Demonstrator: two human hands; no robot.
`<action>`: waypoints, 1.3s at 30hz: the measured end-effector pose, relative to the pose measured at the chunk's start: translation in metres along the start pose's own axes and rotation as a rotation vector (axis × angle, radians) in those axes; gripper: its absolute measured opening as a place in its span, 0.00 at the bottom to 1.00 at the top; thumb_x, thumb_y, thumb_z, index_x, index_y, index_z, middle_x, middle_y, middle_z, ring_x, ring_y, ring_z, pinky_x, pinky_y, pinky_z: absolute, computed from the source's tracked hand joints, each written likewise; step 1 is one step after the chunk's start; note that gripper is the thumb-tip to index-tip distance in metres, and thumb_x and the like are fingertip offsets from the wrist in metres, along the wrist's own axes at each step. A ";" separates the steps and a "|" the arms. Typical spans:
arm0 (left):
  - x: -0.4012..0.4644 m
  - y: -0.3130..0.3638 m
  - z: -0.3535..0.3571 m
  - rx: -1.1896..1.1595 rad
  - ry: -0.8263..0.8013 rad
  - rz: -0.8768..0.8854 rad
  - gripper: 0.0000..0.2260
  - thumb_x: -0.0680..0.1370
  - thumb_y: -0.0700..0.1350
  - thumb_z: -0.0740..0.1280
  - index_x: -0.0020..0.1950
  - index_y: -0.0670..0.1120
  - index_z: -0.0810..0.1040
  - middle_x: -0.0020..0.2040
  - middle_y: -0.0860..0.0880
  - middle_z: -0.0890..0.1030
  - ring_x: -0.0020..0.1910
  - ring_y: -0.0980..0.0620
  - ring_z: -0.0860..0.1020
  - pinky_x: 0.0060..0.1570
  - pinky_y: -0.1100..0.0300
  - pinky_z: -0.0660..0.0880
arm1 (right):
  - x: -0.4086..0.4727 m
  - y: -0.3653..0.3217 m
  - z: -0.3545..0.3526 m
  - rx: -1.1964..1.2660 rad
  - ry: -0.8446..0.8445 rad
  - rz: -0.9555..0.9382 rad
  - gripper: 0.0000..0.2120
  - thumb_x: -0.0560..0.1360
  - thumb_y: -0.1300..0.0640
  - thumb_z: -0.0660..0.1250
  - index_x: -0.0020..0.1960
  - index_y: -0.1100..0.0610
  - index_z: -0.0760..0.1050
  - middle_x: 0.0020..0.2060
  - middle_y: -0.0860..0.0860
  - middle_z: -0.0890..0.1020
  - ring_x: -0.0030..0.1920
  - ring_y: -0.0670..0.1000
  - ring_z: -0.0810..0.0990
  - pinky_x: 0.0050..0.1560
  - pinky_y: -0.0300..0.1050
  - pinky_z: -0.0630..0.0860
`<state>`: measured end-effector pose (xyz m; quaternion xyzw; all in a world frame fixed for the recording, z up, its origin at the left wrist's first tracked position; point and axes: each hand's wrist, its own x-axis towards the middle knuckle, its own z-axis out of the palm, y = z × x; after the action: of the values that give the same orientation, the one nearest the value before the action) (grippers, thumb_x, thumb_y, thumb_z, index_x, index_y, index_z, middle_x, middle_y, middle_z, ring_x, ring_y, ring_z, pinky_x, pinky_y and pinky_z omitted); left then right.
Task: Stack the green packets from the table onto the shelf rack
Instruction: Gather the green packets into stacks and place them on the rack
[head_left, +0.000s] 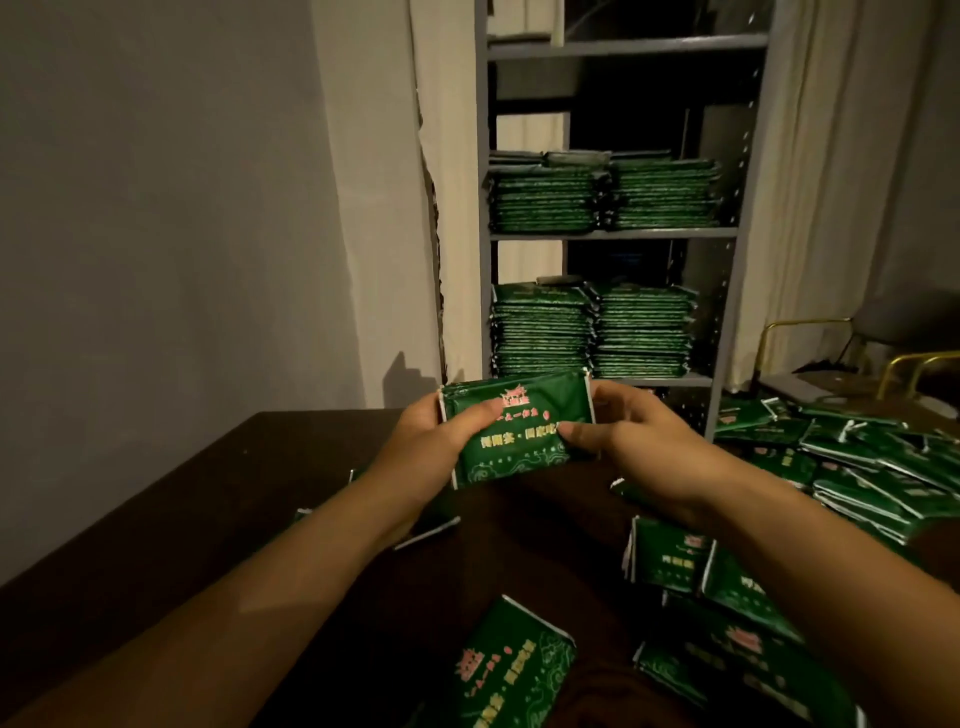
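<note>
Loose packets (511, 670) lie on the dark table (156, 519) below both forearms, nearest the lens; more spread under and right of the right wrist. Left hand (415, 447) grips the left edge of 1 packet (514, 436) — thumb curled over its printed face, fingers behind. Right hand (623, 431) pinches the packet's right edge, thumb on the front, fingers wrapped round the side. Packet held above the table, face toward the camera, slightly tilted. Pile of packets (883, 467) sits further right of the right hand. Rack (613, 234) stands just beyond both hands — 2 shelves each hold 2 side-by-side stacks (597, 332) of green packets. Gold chair frame (810, 338) far right.
</note>
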<state>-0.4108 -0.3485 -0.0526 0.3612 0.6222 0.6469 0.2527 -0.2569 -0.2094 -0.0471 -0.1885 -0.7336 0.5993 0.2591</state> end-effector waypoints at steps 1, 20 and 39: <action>-0.001 0.007 0.001 0.012 -0.004 0.019 0.11 0.78 0.51 0.71 0.57 0.48 0.80 0.47 0.49 0.87 0.47 0.50 0.86 0.49 0.55 0.80 | -0.002 -0.006 -0.004 0.015 0.004 -0.003 0.12 0.79 0.67 0.65 0.60 0.58 0.77 0.49 0.53 0.86 0.41 0.46 0.86 0.37 0.36 0.78; 0.027 0.114 0.034 -0.072 0.076 0.112 0.06 0.81 0.45 0.67 0.56 0.45 0.79 0.47 0.46 0.85 0.42 0.50 0.83 0.35 0.58 0.79 | 0.007 -0.103 -0.050 -0.376 0.248 -0.424 0.28 0.74 0.42 0.71 0.68 0.49 0.65 0.64 0.48 0.72 0.60 0.48 0.77 0.58 0.43 0.76; 0.084 0.192 0.046 -0.076 0.017 0.100 0.10 0.83 0.49 0.63 0.54 0.43 0.78 0.44 0.43 0.84 0.40 0.48 0.83 0.38 0.57 0.83 | 0.057 -0.149 -0.093 -1.362 0.471 -1.120 0.19 0.70 0.54 0.71 0.60 0.57 0.75 0.52 0.51 0.80 0.50 0.53 0.80 0.39 0.49 0.82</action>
<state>-0.4021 -0.2735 0.1486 0.3765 0.5807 0.6847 0.2285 -0.2405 -0.1350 0.1210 -0.0344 -0.8411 -0.2308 0.4879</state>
